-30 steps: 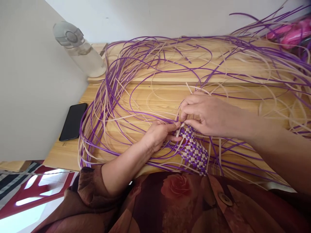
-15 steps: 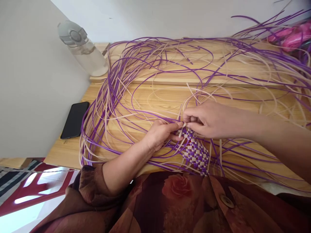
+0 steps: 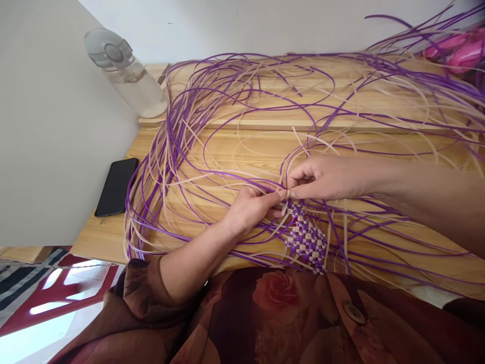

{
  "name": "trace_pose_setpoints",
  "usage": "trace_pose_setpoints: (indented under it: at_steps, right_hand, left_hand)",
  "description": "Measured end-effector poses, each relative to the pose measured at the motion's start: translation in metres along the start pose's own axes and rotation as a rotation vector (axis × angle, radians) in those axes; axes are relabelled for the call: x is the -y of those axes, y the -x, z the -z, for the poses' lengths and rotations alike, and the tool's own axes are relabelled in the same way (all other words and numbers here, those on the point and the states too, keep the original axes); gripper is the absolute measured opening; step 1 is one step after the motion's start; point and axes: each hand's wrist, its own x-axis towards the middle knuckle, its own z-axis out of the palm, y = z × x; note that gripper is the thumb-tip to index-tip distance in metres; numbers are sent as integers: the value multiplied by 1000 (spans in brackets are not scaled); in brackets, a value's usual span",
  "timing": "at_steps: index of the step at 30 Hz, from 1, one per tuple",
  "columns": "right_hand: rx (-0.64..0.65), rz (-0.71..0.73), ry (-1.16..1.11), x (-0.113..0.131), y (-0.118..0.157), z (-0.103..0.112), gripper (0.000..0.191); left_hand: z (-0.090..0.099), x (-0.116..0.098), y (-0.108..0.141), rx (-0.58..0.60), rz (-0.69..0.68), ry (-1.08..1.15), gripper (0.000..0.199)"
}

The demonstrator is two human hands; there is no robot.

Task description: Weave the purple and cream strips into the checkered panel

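Observation:
A small woven piece [image 3: 306,238] in a purple and cream checker pattern lies close to my body, with long loose strips running out from it on all sides. My left hand [image 3: 253,206] pinches the top edge of the weave between thumb and fingers. Just to the right, my right hand [image 3: 316,177] has thumb and index finger closed on a cream strip [image 3: 288,194] at that same edge. The fingertips of both hands nearly touch. Purple strips [image 3: 178,126] and cream ones curve in a wide bundle to the left and back.
A clear bottle with a grey lid [image 3: 131,76] stands at the back left on a raised wooden ledge [image 3: 227,123]. A black phone [image 3: 116,187] lies at the table's left edge. Pink wrapped material [image 3: 460,53] is at the back right, among more strips.
My right hand has shifted slightly up, and its thumb and finger now meet the cream strip at my left fingertips. My left hand has barely moved.

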Motion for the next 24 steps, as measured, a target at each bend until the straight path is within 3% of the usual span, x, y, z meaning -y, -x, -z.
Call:
trace_pose_setpoints:
  at_steps: [7,12,16,20,24]
  right_hand:
    - [-316,287,421,3,10,-14,17]
    - [-372,216,373,2,15,-22,26]
    - [-525,299,429,10,14,-19,21]
    - [-448,210,438,29,0,-21,24]
    - [-393,82,354,44,-20,-29,14]
  left_hand:
    - [2,2,-3,56,65,78,28]
    - [3,1,-3,65,67,86,29]
    - [0,5,-3,45,29,82,34]
    - [-4,14,-4,-11,-3,67,33]
    - [-7,19,-5,-87,-16,117,30]
